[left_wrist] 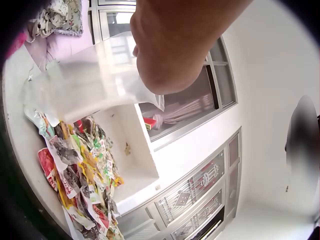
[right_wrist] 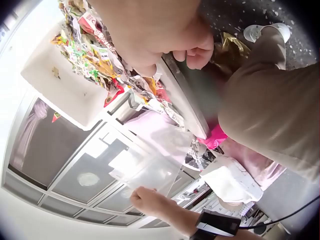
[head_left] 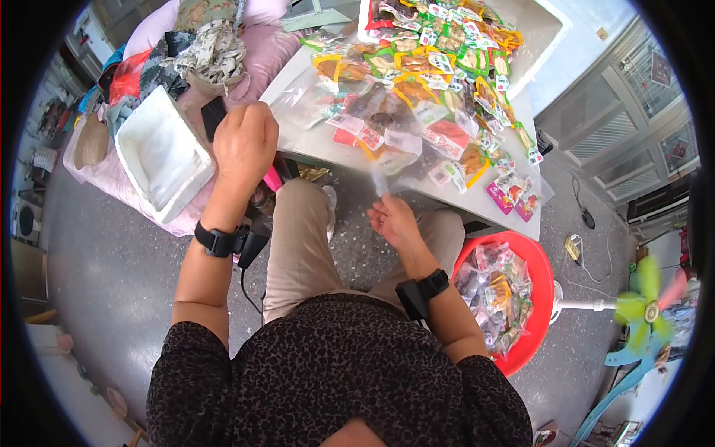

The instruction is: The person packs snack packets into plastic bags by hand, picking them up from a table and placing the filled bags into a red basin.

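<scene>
My left hand (head_left: 244, 141), raised at the table's left end, grips one end of a large clear plastic bag (left_wrist: 85, 80). The bag stretches from that hand down toward the packets on the table, see-through and wrinkled. My right hand (head_left: 395, 221) is low at the table's front edge, its thumb and fingers pinching a strip of clear plastic (head_left: 379, 181). In the right wrist view its fingers (right_wrist: 199, 56) are curled beside the tabletop edge. Many small vacuum-sealed snack packets (head_left: 417, 89), with yellow, green and red edges, lie piled in front of both hands.
A white foam box (head_left: 542, 45) holding more packets stands at the table's back. A red basin (head_left: 542, 290) of packets sits by my right leg. An emptied-looking white foam box (head_left: 160, 160) lies on pink cloth at left. A fan (head_left: 650, 311) stands at far right.
</scene>
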Demonstrator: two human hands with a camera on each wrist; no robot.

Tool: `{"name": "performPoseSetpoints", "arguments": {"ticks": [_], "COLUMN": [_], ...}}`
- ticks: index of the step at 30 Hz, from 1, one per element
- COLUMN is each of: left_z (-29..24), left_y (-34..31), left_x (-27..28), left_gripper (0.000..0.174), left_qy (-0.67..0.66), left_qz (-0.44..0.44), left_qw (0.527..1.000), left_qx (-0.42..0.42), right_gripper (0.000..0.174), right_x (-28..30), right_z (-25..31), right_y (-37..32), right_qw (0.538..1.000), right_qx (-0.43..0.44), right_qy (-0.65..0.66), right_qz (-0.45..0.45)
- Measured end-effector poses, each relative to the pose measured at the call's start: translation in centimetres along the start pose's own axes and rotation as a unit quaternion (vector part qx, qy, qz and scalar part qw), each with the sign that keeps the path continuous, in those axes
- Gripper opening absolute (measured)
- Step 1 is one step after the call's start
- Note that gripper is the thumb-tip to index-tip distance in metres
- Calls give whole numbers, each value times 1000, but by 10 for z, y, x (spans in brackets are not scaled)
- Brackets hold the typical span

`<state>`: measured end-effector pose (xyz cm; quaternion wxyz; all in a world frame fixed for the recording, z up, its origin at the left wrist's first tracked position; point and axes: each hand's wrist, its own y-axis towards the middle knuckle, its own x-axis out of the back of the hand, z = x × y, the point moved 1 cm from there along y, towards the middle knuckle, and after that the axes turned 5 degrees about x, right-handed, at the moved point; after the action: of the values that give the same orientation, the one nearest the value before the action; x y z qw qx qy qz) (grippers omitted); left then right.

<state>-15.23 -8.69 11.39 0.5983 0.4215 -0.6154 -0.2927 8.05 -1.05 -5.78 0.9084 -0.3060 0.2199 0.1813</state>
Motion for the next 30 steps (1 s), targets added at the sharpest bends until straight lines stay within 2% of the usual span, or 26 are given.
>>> {"name": "performPoseSetpoints", "arguments": {"ticks": [3,6,9,12,14,15,18,21,24,27,30], "left_z": [-5,-12,-26,-45,-53,-56,-59,-60,-61,-65,-68], "left_y": [-14,-41,-71,-87,-97,-100,-104,-102,-101,-103,-102], "left_x": [-32,-76,-105,-114,-118,-121,-125,-128,-131,-132,-130], "left_gripper": [6,7,11,14,16,17,18,18,18,18,19], "left_qy": [-1,-26,-62,-87,-109,-109,-110,-120,-130,-142,-148], "left_qz": [107,191,251,304,341,349,367,365,365,372,380], "left_qw": [993,979,963,944,928,924,917,917,916,910,905], "left_qx": [53,68,71,90,105,108,112,106,103,113,122], "right_gripper": [22,18,17,17,18,19,20,20,17,13,13], "right_x": [3,-1,1,17,20,20,18,30,29,34,32], "right_z": [-7,-3,4,-1,-2,-1,1,0,9,9,1], "right_y": [21,26,11,6,-7,-11,-12,12,17,17,-4], "right_qw": [994,988,988,989,986,982,980,977,984,989,990], "right_qx": [2,49,39,35,-11,-32,-33,-18,-31,-23,39], "right_qy": [103,134,146,132,106,94,106,172,164,80,18], "right_qz": [38,55,36,64,127,158,163,123,64,125,137]}}
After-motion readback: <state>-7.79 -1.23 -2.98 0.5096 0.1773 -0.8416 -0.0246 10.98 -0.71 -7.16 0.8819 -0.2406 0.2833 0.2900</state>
